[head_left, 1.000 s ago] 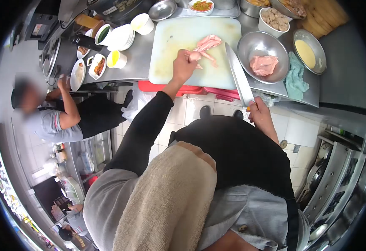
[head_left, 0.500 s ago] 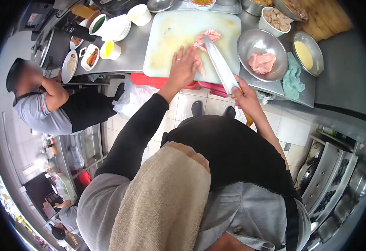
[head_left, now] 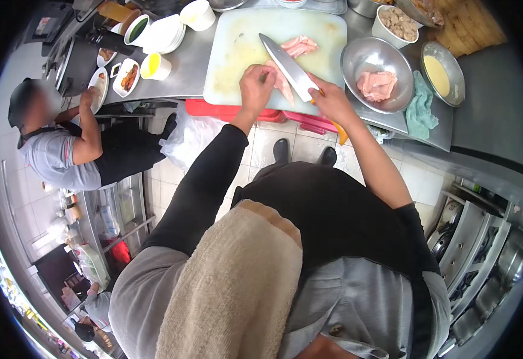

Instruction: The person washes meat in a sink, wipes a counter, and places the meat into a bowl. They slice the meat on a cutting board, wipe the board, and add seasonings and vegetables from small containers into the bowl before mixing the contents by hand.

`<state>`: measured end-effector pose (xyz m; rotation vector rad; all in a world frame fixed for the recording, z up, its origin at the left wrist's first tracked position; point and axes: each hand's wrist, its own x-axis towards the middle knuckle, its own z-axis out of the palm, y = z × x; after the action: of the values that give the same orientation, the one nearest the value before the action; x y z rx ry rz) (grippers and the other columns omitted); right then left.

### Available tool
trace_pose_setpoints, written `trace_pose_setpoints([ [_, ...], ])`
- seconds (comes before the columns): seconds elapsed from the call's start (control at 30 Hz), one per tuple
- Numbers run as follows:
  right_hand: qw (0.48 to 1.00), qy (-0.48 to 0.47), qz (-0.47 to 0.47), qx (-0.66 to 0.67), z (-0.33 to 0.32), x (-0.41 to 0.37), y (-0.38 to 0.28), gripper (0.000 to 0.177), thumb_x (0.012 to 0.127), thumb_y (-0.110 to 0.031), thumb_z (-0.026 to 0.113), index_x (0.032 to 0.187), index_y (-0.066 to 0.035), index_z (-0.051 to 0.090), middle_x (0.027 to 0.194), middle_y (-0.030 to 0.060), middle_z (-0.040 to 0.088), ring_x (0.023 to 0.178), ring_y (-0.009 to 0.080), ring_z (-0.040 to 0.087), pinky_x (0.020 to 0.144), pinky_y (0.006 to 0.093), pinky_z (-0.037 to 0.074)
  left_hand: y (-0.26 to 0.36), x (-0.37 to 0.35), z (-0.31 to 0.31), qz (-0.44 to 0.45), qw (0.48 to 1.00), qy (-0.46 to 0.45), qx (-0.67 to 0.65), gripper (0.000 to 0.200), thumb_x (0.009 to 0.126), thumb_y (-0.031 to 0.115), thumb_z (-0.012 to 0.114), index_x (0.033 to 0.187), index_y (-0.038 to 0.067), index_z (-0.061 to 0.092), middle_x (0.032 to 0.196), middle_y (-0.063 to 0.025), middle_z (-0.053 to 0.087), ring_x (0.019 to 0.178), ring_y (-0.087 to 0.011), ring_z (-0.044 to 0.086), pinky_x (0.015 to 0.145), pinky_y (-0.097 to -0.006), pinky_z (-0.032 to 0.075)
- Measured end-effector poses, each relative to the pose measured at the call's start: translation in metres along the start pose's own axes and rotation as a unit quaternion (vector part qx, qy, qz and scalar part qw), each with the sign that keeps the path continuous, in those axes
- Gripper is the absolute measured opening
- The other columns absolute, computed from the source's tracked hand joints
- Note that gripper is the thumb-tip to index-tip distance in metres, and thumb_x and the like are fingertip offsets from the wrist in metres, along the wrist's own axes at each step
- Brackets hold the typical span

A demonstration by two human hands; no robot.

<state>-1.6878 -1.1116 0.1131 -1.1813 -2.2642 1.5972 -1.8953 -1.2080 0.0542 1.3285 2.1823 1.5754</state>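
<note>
On the white cutting board lies a strip of raw meat, with more sliced raw meat behind it. My left hand is closed at the near strip's left end, its fingertips pinched on the meat. My right hand grips the yellow handle of a large knife. The blade points away and to the left, just above the board and along the right side of the strip. Right of the board, a steel bowl holds another piece of raw meat.
A green cloth and a bowl of pale yellow liquid are at the right. Left of the board are a cup of yellow liquid, stacked white bowls and small dishes. Another person stands at the left.
My left hand has gone from lying flat to a pinch. The knife has shifted left and up, my right hand with it. The person at the left has reached toward an oval plate.
</note>
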Motion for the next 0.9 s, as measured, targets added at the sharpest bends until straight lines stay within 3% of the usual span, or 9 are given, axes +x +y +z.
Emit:
trace_pose_setpoints([
  [0.03,1.0,-0.002,0.002,0.001,0.001,0.005,0.001,0.052,0.098,-0.022,0.057,0.149,-0.022,0.047,0.078,0.0107,0.067,0.05,0.0148,0.058,0.052,0.031,0.052,-0.003,0.001,0.0,0.009,1.0,-0.005,0.0,0.013,0.083,0.013,0.071,0.09,0.002,0.072,0.09,-0.0143,0.068,0.083,-0.0284,0.067,0.077,-0.037,0.053],
  [0.1,0.997,0.023,-0.034,-0.063,0.006,0.012,0.003,0.051,0.095,-0.024,0.058,0.145,-0.016,0.051,0.091,0.0218,0.071,0.076,0.0363,0.069,0.079,0.042,0.055,-0.006,0.002,-0.002,0.014,1.0,-0.008,0.001,0.014,0.083,0.014,0.072,0.089,0.001,0.072,0.091,-0.0145,0.068,0.083,-0.028,0.067,0.076,-0.0365,0.054],
  [0.2,0.996,0.034,-0.044,-0.074,0.007,0.007,0.008,0.05,0.095,-0.024,0.058,0.144,-0.016,0.051,0.105,0.0273,0.068,0.096,0.0446,0.066,0.092,0.0445,0.05,-0.007,0.002,-0.002,0.011,1.0,-0.009,-0.014,0.014,0.083,0.014,0.073,0.089,0.001,0.072,0.09,-0.0144,0.068,0.083,-0.0281,0.067,0.077,-0.0364,0.054],
  [0.43,0.991,0.018,-0.057,-0.117,0.004,-0.033,0.018,0.05,0.095,-0.024,0.058,0.144,-0.015,0.051,0.114,0.0298,0.064,0.107,0.0453,0.062,0.094,0.0466,0.048,-0.007,-0.001,-0.002,-0.006,0.999,-0.012,-0.035,0.011,0.083,0.011,0.072,0.09,0.002,0.072,0.09,-0.014,0.068,0.085,-0.0289,0.066,0.079,-0.0376,0.053],
  [0.5,0.995,0.004,-0.042,-0.093,0.004,-0.048,0.026,0.051,0.097,-0.019,0.058,0.147,-0.017,0.049,0.086,0.0207,0.068,0.075,0.0271,0.067,0.077,0.0386,0.053,-0.01,-0.001,-0.003,0.005,1.0,-0.01,-0.022,0.011,0.084,0.01,0.072,0.09,0.002,0.071,0.091,-0.0141,0.068,0.086,-0.0296,0.066,0.079,-0.0382,0.053],
  [0.53,0.995,0.004,-0.042,-0.093,0.002,-0.057,0.029,0.051,0.097,-0.019,0.058,0.147,-0.017,0.049,0.086,0.0207,0.068,0.075,0.0271,0.067,0.077,0.0386,0.053,-0.012,-0.001,-0.003,0.017,1.0,-0.007,-0.008,0.011,0.084,0.01,0.071,0.091,0.002,0.071,0.091,-0.0141,0.068,0.088,-0.0303,0.066,0.08,-0.0388,0.052],
  [0.6,0.997,-0.007,-0.059,-0.058,-0.003,-0.08,0.025,0.051,0.095,-0.018,0.059,0.145,-0.014,0.049,0.11,0.0287,0.066,0.098,0.0424,0.067,0.089,0.0426,0.051,-0.011,0.0,-0.004,0.028,1.0,-0.003,0.006,0.011,0.084,0.009,0.071,0.093,0.003,0.07,0.092,-0.0142,0.067,0.089,-0.031,0.065,0.081,-0.0393,0.052],
  [0.8,0.997,0.009,-0.022,-0.068,0.001,-0.1,0.031,0.051,0.096,-0.017,0.059,0.146,-0.015,0.049,0.102,0.0272,0.068,0.088,0.0379,0.068,0.083,0.0411,0.051,0.0,-0.01,-0.004,0.021,1.0,-0.007,-0.008,0.012,0.083,0.006,0.072,0.094,0.003,0.069,0.094,-0.0126,0.068,0.094,-0.0299,0.063,0.083,-0.0395,0.051],
  [0.9,0.999,0.002,-0.005,-0.04,0.004,-0.086,0.027,0.051,0.096,-0.018,0.059,0.146,-0.016,0.05,0.097,0.0261,0.068,0.084,0.0369,0.068,0.082,0.041,0.051,0.005,-0.029,-0.003,0.056,0.996,-0.066,-0.011,0.013,0.086,0.004,0.072,0.098,0.0,0.07,0.098,-0.0129,0.069,0.091,-0.0214,0.067,0.081,-0.033,0.054],
])
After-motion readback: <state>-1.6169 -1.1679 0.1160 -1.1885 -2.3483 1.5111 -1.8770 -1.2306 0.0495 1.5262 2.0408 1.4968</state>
